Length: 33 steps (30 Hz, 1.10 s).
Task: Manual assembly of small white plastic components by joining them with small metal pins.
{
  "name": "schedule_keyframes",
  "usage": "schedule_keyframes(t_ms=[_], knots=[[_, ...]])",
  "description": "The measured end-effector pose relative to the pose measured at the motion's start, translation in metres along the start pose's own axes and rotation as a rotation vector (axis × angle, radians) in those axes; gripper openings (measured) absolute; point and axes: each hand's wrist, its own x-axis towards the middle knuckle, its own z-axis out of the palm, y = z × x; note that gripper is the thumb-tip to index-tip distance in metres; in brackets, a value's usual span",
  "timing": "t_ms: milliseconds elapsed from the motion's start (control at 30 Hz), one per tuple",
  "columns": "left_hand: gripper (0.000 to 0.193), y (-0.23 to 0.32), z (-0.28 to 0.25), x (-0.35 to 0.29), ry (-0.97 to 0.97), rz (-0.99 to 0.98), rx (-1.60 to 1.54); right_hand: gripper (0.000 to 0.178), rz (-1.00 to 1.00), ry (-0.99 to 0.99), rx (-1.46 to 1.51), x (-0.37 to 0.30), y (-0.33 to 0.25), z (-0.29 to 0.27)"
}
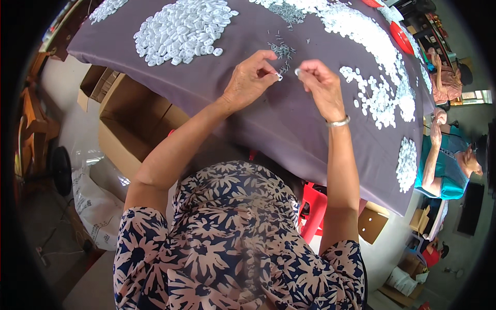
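Observation:
My left hand [249, 81] is raised over the table, thumb and forefinger pinched on a small white plastic piece [279, 77]. Across a short gap, my right hand [321, 87] pinches another small white plastic part [297, 72] at its fingertips. The two pieces are apart, and their exact kind is too small to tell. Just beyond the hands lie loose grey pins [282, 50]. A large heap of white oval plastic pieces [181, 32] lies to the far left. Small white parts [380, 101] are scattered right of my right hand.
A purple-grey cloth [279, 135] covers the table. More white parts [356, 23] and a red tray [401, 39] lie at the far right. A cardboard box [129, 121] stands below the left edge. Co-workers sit along the right side, one in a teal top [445, 173].

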Motion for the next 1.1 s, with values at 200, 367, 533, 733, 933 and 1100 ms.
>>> schedule_keyframes(t_ms=[200,367,533,733,933,1100], knots=[[0.044,-0.003,0.001,0.001,-0.048,0.007,0.011,0.011,-0.081,-0.022,0.196,0.023,0.011,0.024],[0.045,0.0,-0.002,0.001,-0.052,-0.001,0.016,0.01,-0.148,0.059,0.115,0.018,0.014,0.027],[0.043,-0.002,0.0,0.001,-0.021,0.009,0.01,0.012,-0.151,0.057,0.114,0.018,0.02,0.027],[0.042,-0.001,0.0,0.001,-0.017,0.016,0.018,0.012,-0.153,0.051,0.07,0.017,0.022,0.031],[0.043,-0.003,0.0,0.001,-0.018,0.028,0.009,0.011,-0.185,0.04,0.069,0.016,0.023,0.03],[0.043,-0.001,-0.001,0.0,-0.017,0.02,0.016,0.011,-0.165,0.047,0.036,0.016,0.021,0.031]])
